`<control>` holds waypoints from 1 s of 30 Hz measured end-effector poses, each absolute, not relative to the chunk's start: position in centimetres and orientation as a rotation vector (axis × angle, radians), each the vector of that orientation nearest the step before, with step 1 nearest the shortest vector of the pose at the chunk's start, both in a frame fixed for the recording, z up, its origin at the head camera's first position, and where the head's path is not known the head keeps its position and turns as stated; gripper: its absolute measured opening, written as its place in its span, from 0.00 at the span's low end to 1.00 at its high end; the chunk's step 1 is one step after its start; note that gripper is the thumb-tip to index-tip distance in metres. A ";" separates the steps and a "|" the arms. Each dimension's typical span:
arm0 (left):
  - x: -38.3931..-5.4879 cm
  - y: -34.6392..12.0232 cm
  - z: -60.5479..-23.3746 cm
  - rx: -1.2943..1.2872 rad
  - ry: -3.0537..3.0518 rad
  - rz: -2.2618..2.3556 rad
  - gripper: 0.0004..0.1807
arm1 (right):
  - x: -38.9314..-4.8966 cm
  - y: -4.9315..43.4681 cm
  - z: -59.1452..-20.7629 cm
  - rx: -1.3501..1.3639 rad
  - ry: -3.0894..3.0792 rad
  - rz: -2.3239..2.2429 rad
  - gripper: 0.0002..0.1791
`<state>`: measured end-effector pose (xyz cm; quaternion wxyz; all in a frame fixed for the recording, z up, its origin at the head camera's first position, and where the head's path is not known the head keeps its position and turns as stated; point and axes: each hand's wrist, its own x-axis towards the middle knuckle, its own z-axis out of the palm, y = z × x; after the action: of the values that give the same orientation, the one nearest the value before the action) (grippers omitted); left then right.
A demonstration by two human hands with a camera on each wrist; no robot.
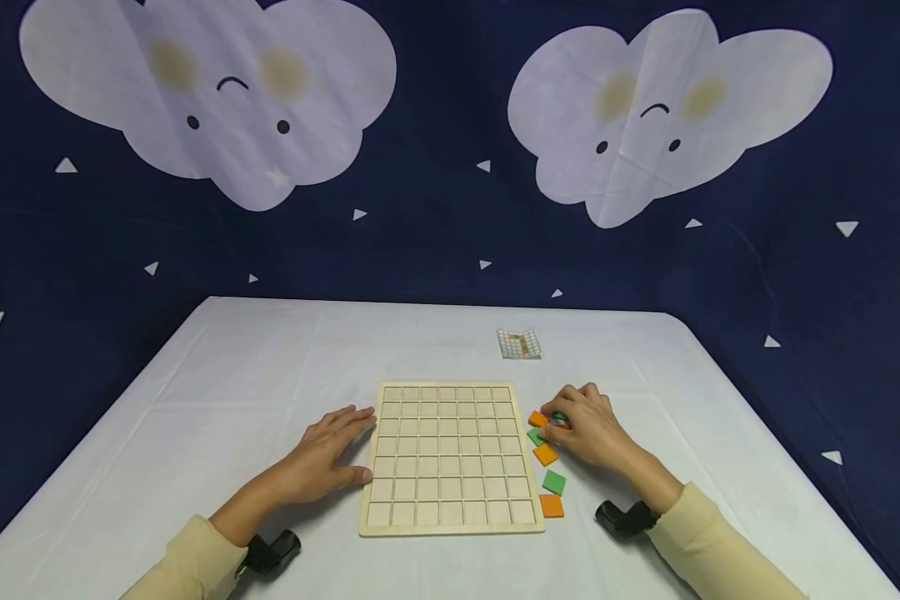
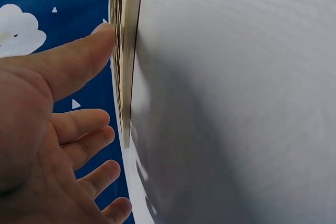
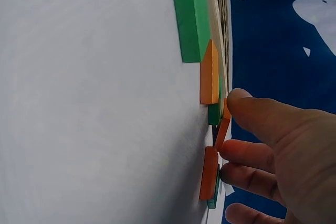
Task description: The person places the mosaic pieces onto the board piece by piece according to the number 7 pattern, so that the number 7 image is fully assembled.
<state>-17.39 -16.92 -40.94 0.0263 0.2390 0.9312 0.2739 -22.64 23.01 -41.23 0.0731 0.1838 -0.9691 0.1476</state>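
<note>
A wooden grid board [image 1: 450, 528] lies flat on the white table, its square cells bare. My left hand [image 1: 322, 457] is at its left edge, fingers spread, fingertips and thumb at the rim; in the left wrist view the thumb [image 2: 79, 64] meets the board's edge. To the right of the board my right hand [image 1: 588, 427] hovers low over small square tiles, thumb and fingers apart. Near its fingertips are an orange tile [image 1: 537, 418] and a green tile [image 1: 535, 437]. Another orange tile [image 3: 209, 174] and a green one, partly hidden, sit under the fingers.
Closer to me lie an orange tile [image 1: 545, 454], a green tile [image 1: 554, 482] and another orange tile [image 1: 552, 506] by the board's right edge. A small printed pattern card [image 1: 519, 344] lies behind the board. A dark blue cloth with clouds [image 1: 435, 242] hangs behind the table.
</note>
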 end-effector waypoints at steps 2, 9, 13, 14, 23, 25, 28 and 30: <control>-17.4 -16.9 -41.0 0.736 2.871 0.853 0.42 | -22.7 23.0 -41.3 0.554 -2.906 0.444 0.15; -17.4 -16.9 -41.2 0.748 2.847 0.873 0.41 | -22.7 23.0 -41.5 0.555 -2.892 0.441 0.14; -17.4 -16.9 -41.3 0.755 2.836 0.879 0.41 | -22.7 22.9 -41.5 0.564 -2.884 0.437 0.14; -17.4 -16.9 -41.3 0.758 2.834 0.880 0.40 | -22.7 22.9 -41.5 0.567 -2.882 0.432 0.14; -17.5 -17.0 -41.4 0.767 2.826 0.875 0.40 | -23.0 22.9 -41.7 0.557 -2.878 0.434 0.14; -17.6 -17.0 -41.4 0.761 2.823 0.873 0.40 | -23.1 22.9 -41.7 0.553 -2.881 0.427 0.14; -17.7 -17.0 -41.4 0.756 2.816 0.872 0.40 | -23.3 22.8 -41.8 0.546 -2.888 0.420 0.13; -17.8 -17.0 -41.4 0.758 2.811 0.872 0.40 | -23.4 22.8 -41.8 0.542 -2.887 0.429 0.13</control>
<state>-17.79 -17.01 -41.41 0.0510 0.2489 0.9237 0.2866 -23.35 22.80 -41.78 0.0863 0.1820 -0.9689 0.1438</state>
